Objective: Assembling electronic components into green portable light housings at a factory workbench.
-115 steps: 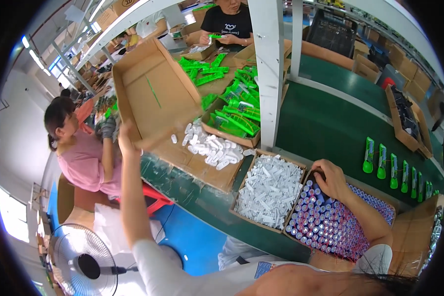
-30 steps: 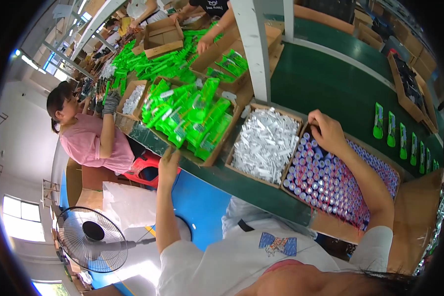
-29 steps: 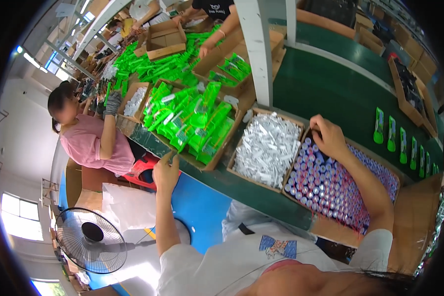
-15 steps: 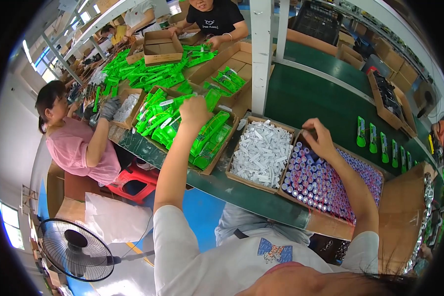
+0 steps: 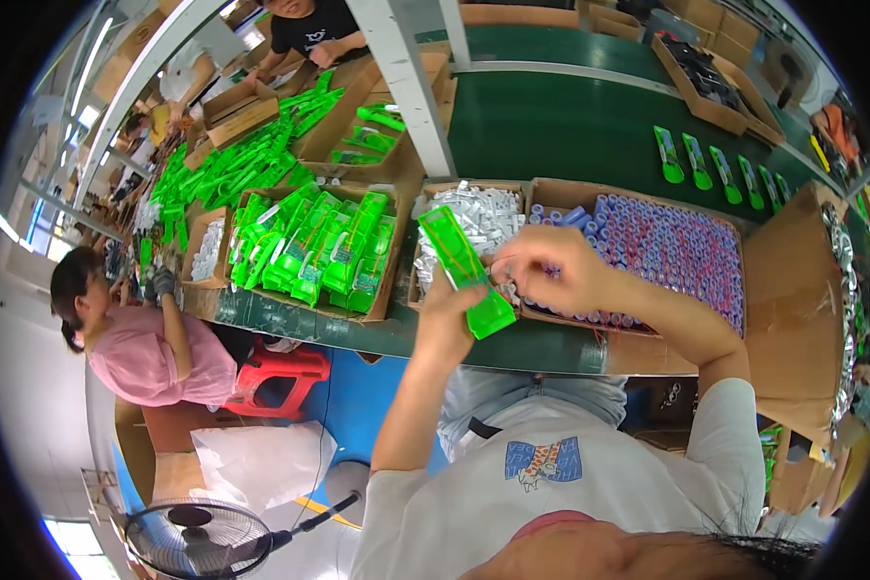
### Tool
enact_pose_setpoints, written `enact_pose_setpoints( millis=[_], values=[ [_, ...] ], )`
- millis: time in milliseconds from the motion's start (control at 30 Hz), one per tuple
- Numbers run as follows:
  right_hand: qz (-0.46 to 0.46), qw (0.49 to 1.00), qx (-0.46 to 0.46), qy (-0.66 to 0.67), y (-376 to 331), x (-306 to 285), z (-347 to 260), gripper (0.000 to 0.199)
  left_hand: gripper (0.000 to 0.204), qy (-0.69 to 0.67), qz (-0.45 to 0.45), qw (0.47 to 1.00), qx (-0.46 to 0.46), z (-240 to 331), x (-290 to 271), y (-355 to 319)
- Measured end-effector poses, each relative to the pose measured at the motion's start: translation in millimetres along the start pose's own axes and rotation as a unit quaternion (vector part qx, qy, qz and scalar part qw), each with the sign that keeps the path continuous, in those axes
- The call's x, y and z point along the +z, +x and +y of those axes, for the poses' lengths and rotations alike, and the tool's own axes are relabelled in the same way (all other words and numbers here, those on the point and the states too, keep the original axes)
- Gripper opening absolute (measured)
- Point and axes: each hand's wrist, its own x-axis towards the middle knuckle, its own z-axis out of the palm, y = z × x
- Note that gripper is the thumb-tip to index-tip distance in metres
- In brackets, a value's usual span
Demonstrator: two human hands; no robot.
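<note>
My left hand (image 5: 442, 324) grips a long bright green plastic casing (image 5: 454, 246), tilted, with thin wire visible inside it. Close against the casing's right side, my right hand (image 5: 563, 269) has its fingers pinched together. What those fingers hold is too small to make out. Behind the casing lies a box of small white plastic pieces (image 5: 474, 211). Under my right forearm a box holds upright purple cylindrical battery cells (image 5: 672, 253) with red wires among them. To the left of my hands, similar green casings (image 5: 309, 242) are heaped in a cardboard box (image 5: 381, 302).
A white metal post (image 5: 406, 82) rises behind the boxes. Several green pieces (image 5: 724, 174) lie in a row on the green surface at right, near a tall cardboard box (image 5: 793, 319). A co-worker in pink (image 5: 164, 358) sits left, above a fan (image 5: 198, 536); another person stands across the table.
My left hand has come back from the box of green casings with one casing in it. My right hand has left the battery box and moved left to the casing. The view has shifted.
</note>
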Motion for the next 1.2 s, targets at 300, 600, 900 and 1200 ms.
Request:
enact_pose_setpoints(
  millis=[300,600,900,1200],
  values=[
    [0.016,0.973,0.221,-0.07,-1,-2,-18,0.024,0.064,0.407,-0.034,0.879,0.244,-54,4,4],
    [0.08,0.979,0.166,-0.086,-14,9,-4,0.019,0.048,0.16,-0.023,0.979,0.126,-61,3,13],
    [0.046,0.942,0.229,-0.242,-12,-35,49,0.016,0.033,-0.001,-0.031,1.0,0.005,-44,-6,4],
    [0.044,0.952,0.285,-0.098,-23,-41,101,0.027,0.035,0.111,-0.027,0.993,0.0,-45,4,-4]
  ],
)
